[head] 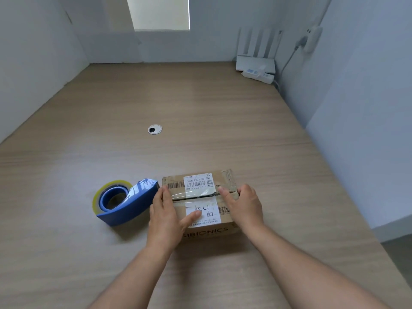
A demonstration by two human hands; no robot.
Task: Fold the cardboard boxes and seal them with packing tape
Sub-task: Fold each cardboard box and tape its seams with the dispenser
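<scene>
A small brown cardboard box with white shipping labels sits near the front of the wooden table, its top flaps closed. A strip of clear tape runs across the seam. My left hand lies flat on the box's left end, thumb stretched over the near label. My right hand presses on the right end, fingers straight over the seam. A blue tape dispenser with a yellowish roll lies on the table just left of the box, touching neither hand.
A round cable grommet sits in the table's middle. A white router and a power strip stand in the far right corner, with a cable running up the wall. White partition walls enclose the table on three sides.
</scene>
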